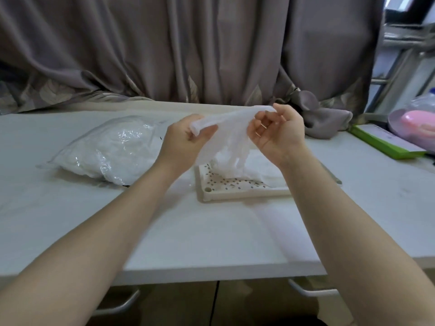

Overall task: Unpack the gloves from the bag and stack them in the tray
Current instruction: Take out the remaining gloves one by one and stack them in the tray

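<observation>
Both hands were raised above the white desk (pixel 211 236), stretching a thin translucent glove (pixel 226 135) between them. The left hand (pixel 181 142) pinched one end of the glove's cuff, its fingers (pixel 200 134) curled around the bunched film, while the right hand (pixel 275 132) pinched the other end between thumb and fingers (pixel 259 124) held a little higher. The rest of the glove hung down from the cuff, its finger parts drooping onto the cream perforated tray (pixel 235 192) that lay on the desk directly beneath the hands. More pale gloves (pixel 261 167) lay in that tray, partly hidden by the right forearm. To the left of the tray, near it but apart, the clear plastic bag (pixel 110 154) lay on its side, bulging with white gloves. A grey-brown curtain (pixel 188 48) hung behind the desk, its hem bunched along the far edge. At the right edge of the desk sat a green flat box (pixel 386 147) and a pink item under a clear cover (pixel 414 123).
</observation>
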